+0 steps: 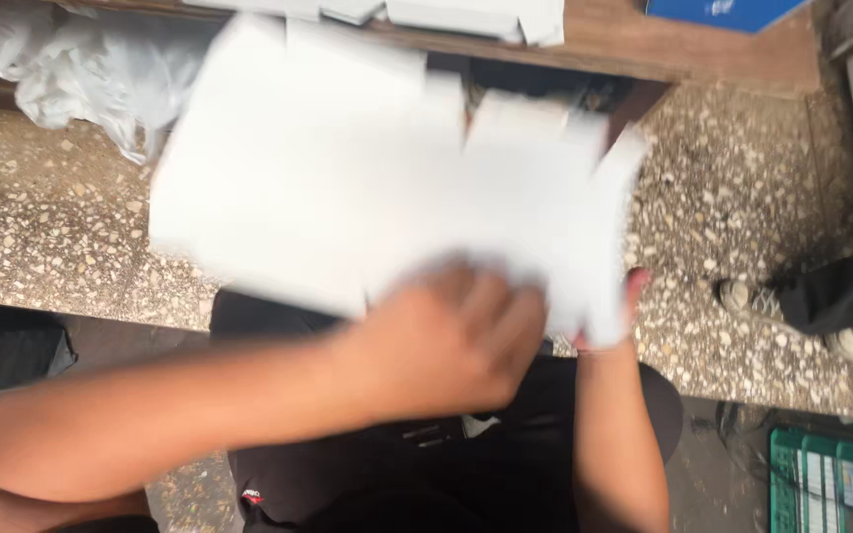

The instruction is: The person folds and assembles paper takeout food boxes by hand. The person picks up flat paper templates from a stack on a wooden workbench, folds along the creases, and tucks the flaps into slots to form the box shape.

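Above your hands: a flat white carton blank [377, 168], motion-blurred, held in the air over your lap and well clear of the floor.
Left hand: your left hand [446, 341] is clenched on the near edge of the carton, knuckles toward you, fingers hidden behind the board.
Right hand: your right hand [619, 311] sits under the near right corner; only fingertips and palm edge show, so you cannot tell from this view whether it grips or only props the board.
Handling: judge it light and thin, fairly stiff along its panels but ready to fold at the creases and flaps. Dry card, not slippery, not fragile, though a hard pinch would likely dent an edge.
Where to hold: the near edge, one hand toward each end, looks the safest grip; the far flaps would probably flop if you took it by them.
Long axis: it runs left to right across your body, the left end a little farther from you than the right.
Facing: the broad face tilts up toward you; the notched flaps point away from your hands, toward the worktop.
Beyond the carton: a wooden worktop [703, 49] with more white blanks [476, 15] and a blue box [723, 12].
Left of your left hand: crumpled plastic sheet [91, 69] by the speckled floor [51, 227].
Right of your right hand: another person's shoe [752, 301] and a green crate [831, 479].
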